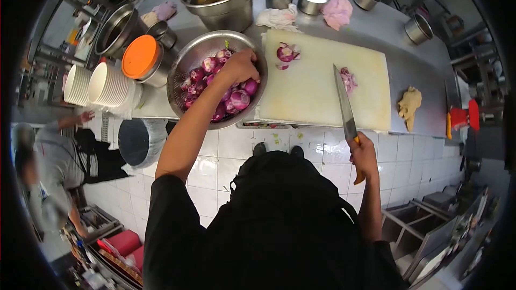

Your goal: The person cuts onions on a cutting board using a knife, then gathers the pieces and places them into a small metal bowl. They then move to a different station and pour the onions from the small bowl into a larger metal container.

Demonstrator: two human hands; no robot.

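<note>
In bowl (185,56), L hand (240,67) at red onions (239,99); knife (345,104) in R hand (365,156)

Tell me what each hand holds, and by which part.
Right hand: the knife, by its orange handle. Left hand: among red onions in the bowl; any grip cannot be told.

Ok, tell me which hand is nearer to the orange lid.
Left. The left hand is among the onions in the bowl beside the orange lid; the right hand is farther off, holding the knife at the cutting board's near side.
</note>
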